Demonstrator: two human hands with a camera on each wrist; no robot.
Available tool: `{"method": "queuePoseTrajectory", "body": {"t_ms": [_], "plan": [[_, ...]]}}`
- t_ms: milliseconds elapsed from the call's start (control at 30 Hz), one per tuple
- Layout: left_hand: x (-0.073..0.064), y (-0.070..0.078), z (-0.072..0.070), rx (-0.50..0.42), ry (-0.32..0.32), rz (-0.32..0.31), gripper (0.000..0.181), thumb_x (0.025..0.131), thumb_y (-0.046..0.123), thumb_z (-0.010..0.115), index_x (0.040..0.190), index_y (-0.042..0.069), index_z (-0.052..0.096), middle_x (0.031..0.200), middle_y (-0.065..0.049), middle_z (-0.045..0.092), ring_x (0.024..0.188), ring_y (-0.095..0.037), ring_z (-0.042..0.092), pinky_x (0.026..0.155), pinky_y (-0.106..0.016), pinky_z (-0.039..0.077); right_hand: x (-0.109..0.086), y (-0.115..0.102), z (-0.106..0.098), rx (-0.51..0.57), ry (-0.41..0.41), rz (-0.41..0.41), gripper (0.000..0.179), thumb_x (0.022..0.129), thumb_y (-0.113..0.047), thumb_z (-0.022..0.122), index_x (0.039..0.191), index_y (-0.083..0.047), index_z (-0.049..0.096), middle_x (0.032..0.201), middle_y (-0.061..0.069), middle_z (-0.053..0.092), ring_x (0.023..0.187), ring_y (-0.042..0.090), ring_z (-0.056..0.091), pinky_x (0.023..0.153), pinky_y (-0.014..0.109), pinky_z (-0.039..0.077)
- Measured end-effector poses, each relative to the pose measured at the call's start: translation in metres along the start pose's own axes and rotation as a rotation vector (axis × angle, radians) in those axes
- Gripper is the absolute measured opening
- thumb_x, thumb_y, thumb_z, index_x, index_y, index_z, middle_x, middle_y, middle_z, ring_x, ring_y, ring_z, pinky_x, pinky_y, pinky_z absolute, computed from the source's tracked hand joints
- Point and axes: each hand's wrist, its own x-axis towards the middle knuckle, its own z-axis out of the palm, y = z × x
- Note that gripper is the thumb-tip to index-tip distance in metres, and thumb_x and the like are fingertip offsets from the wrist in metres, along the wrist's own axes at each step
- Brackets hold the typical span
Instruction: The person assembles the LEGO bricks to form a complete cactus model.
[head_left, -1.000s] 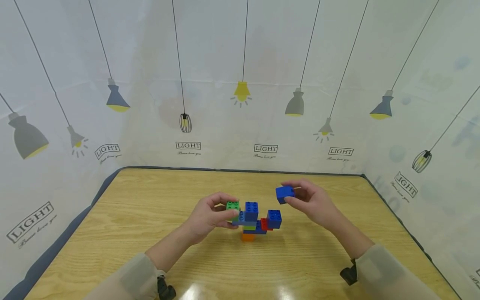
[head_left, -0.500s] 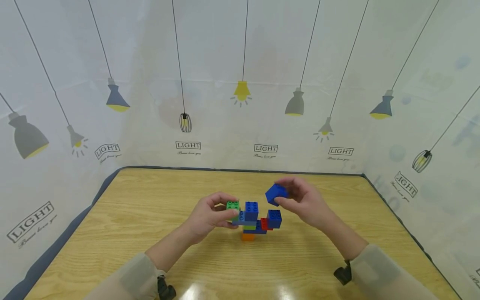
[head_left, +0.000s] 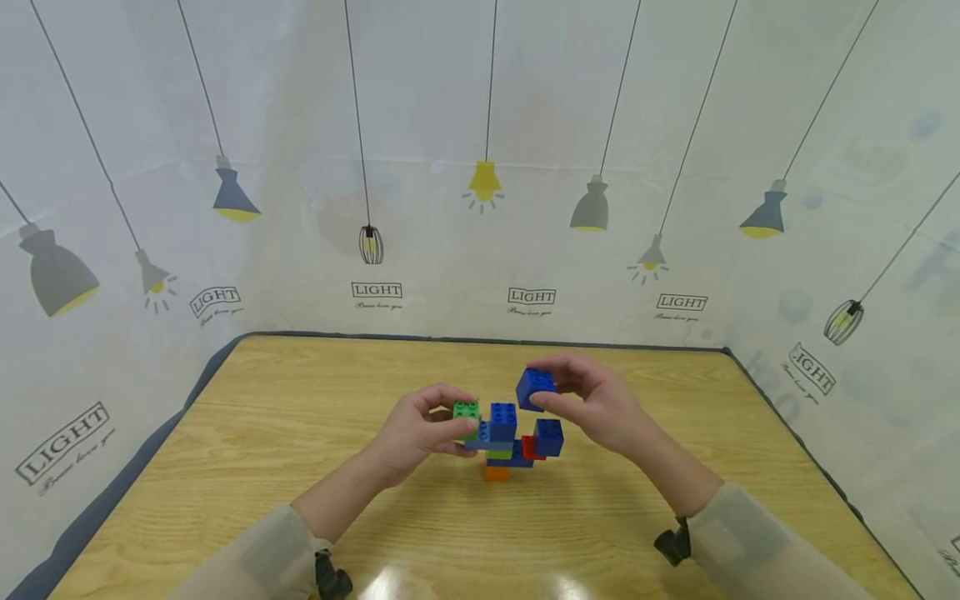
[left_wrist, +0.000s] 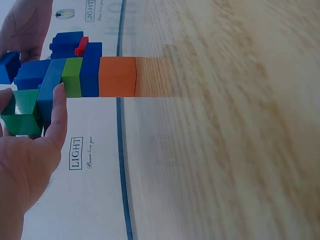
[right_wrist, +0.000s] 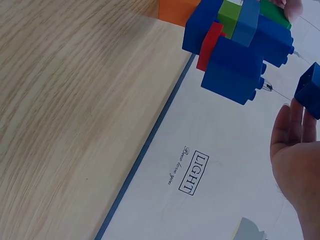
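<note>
A structure of toy building bricks stands on the table, with an orange brick at its base. Above that come a long blue brick, a lime brick and a lighter blue brick. A green brick and a blue brick top the left part; a red brick carries another blue brick at the right. My left hand grips the green brick's end, one finger under the lighter blue brick. My right hand pinches a loose blue brick, tilted, above the structure.
The wooden table ends at a dark edge strip. Behind it hangs a pale wall sheet printed with lamps. A small black device is on the right wrist and another black device on the left.
My right hand has moved left with the loose blue brick and turned it, bringing it over the space between the two upper blue bricks. My left hand and the structure have stayed in place.
</note>
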Motion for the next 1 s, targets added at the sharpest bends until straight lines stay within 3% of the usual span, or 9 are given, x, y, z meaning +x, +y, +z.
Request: {"method": "queuePoseTrajectory", "body": {"t_ms": [67, 533, 1000], "plan": [[0.0, 0.0, 0.0, 0.001, 0.001, 0.0, 0.026, 0.103, 0.004, 0.075, 0.128, 0.009, 0.072, 0.113, -0.006, 0.061, 0.101, -0.022, 0.069, 0.089, -0.052, 0.07, 0.001, -0.001, 0.002, 0.003, -0.007, -0.003, 0.037, 0.103, -0.016, 0.079, 0.138, -0.014, 0.07, 0.128, 0.011, 0.073, 0.107, 0.028, 0.073, 0.091, 0.028, 0.066], [0.001, -0.001, -0.001, 0.01, -0.004, 0.004, 0.025, 0.103, 0.004, 0.074, 0.128, 0.01, 0.072, 0.111, -0.005, 0.061, 0.102, -0.021, 0.071, 0.091, -0.053, 0.069, 0.013, -0.001, 0.025, -0.035, -0.046, -0.047, 0.036, 0.102, -0.015, 0.08, 0.137, -0.012, 0.073, 0.129, 0.007, 0.072, 0.111, 0.029, 0.071, 0.097, 0.028, 0.064], [0.001, 0.0, -0.001, 0.01, -0.003, -0.001, 0.026, 0.104, 0.004, 0.073, 0.13, 0.007, 0.071, 0.111, -0.006, 0.061, 0.105, -0.023, 0.072, 0.092, -0.053, 0.069, 0.014, 0.0, 0.03, -0.054, -0.054, -0.055, 0.038, 0.101, -0.016, 0.082, 0.137, -0.011, 0.073, 0.128, 0.005, 0.071, 0.109, 0.022, 0.071, 0.096, 0.029, 0.064]]}}
